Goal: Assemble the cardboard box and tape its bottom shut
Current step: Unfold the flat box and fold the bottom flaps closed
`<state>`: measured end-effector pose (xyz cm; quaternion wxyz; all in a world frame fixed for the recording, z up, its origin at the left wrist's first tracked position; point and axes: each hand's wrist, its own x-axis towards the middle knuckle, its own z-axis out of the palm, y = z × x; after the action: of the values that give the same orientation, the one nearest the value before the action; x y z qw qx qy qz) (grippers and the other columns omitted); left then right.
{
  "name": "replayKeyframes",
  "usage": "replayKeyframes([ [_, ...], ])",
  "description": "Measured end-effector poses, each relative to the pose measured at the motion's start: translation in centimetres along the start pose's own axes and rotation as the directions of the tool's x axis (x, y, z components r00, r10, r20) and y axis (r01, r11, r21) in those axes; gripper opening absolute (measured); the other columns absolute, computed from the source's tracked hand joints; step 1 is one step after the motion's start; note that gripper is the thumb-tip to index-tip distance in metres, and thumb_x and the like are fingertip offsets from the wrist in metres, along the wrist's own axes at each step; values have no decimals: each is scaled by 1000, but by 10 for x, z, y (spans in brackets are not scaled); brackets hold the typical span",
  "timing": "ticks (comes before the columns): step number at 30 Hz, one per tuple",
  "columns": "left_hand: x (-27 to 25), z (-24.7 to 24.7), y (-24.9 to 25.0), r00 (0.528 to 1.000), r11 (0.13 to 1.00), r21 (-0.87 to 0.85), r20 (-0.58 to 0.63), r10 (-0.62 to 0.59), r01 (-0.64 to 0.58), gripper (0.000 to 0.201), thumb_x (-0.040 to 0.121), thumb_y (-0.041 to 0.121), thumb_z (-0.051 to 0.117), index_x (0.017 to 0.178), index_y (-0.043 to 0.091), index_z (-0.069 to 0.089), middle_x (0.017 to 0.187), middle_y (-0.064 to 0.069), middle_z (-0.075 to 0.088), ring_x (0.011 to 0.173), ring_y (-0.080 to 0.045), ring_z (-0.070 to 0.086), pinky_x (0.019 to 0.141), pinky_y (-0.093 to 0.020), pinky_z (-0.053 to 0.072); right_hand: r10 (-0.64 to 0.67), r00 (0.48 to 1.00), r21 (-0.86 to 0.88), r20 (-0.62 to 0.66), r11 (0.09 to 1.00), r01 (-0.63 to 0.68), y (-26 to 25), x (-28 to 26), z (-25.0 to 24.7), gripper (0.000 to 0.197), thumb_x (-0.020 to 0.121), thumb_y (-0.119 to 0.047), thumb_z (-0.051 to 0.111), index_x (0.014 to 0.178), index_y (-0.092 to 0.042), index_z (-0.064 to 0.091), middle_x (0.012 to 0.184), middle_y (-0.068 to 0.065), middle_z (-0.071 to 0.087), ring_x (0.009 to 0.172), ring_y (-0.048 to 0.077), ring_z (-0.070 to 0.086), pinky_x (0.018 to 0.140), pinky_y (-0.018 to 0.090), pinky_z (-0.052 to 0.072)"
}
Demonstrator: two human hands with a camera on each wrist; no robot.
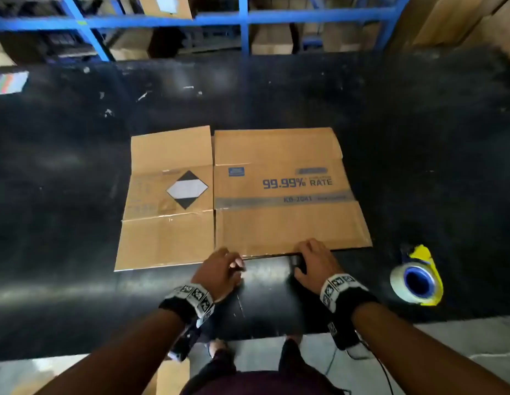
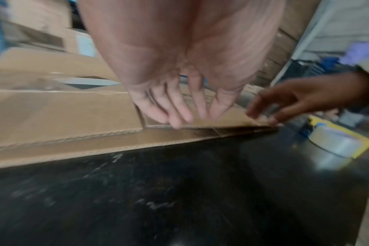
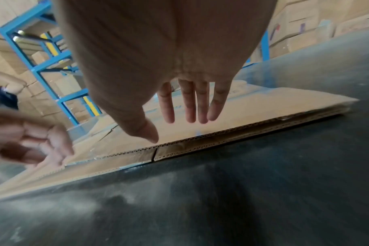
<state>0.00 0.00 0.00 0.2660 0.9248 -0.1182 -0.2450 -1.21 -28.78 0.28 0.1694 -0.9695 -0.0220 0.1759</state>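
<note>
**Flat carton, both hands at its near edge**

Cardboard lies flat on the black table (image 1: 419,138): the cardboard box (image 1: 242,195) is not yet opened, its printed panels facing up and its flaps spread toward and away from the person. On the left, the narrower panel with the diamond label (image 1: 187,188) sits undisturbed. Just right of it, the left hand (image 1: 221,270) reaches the near edge where the two near flaps meet. The left wrist view shows its fingers (image 2: 179,114) extended and slightly spread, their tips at the top layer's edge; whether they have got under it, the blur hides. Further right, the right hand (image 1: 313,260) rests at the edge of the wider flap, fingers straight and close together over the cardboard, thumb (image 3: 145,131) down by the corrugated edge, pinching nothing. At the far right a tape dispenser (image 1: 417,277) sits on the table, well apart from the box.

The likely step is prising the two layers apart to open the carton into a tube. The risk lies in the grip: with only fingertips on a thin edge, the sheet may slide away across the smooth table instead of opening. Lifting one flap alone could bend it at the crease, or tear it, rather than raise the whole wall. A wide sweep of the right arm could also knock the dispenser.
</note>
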Motion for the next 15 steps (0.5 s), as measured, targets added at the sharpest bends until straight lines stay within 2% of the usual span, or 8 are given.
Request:
replayKeyframes([
  [1, 8, 4, 3, 996, 997, 65, -65, 56, -52, 22, 92, 33, 69, 114, 31, 65, 118, 5, 57, 105, -14, 58, 96, -35, 52, -50, 999, -19, 9, 999, 50, -2, 9, 0, 52, 74, -40, 64, 122, -27, 48, 124, 2, 47, 114, 26, 50, 96, 42, 47],
  [3, 20, 8, 10, 988, 977, 208, -132, 81, -53, 42, 87, 39, 72, 126, 29, 61, 131, -2, 54, 117, -22, 54, 101, -42, 49, -65, 998, -88, 23, 994, 67, -7, 22, 1, 72, 71, -42, 72, 134, -28, 41, 142, 7, 40, 130, 30, 41, 106, 45, 40],
  [6, 35, 15, 18, 990, 954, 292, -107, 95, -60, 64, 80, 44, 76, 138, 27, 54, 145, -7, 48, 132, -29, 47, 107, -49, 44, -69, 996, -125, 52, 989, 75, -9, 37, 10, 93, 68, -44, 79, 146, -29, 30, 159, 9, 24, 147, 32, 22, 116, 49, 26],
  [10, 54, 22, 21, 993, 932, 357, -70, 97, -66, 82, 77, 52, 73, 149, 28, 44, 158, -8, 38, 144, -31, 36, 114, -52, 37, -100, 992, -178, 74, 978, 112, -4, 58, 14, 103, 67, -45, 79, 150, -29, 21, 165, 11, 11, 152, 35, 10, 120, 51, 16],
  [15, 75, 29, 21, 990, 913, 394, -43, 133, -106, 93, 75, 52, 72, 156, 27, 34, 163, -11, 32, 151, -35, 30, 119, -56, 32, -132, 988, -166, 83, 976, 144, 6, 79, 11, 105, 64, -52, 74, 151, -29, 20, 165, 9, 9, 152, 34, 6, 120, 54, 12],
])
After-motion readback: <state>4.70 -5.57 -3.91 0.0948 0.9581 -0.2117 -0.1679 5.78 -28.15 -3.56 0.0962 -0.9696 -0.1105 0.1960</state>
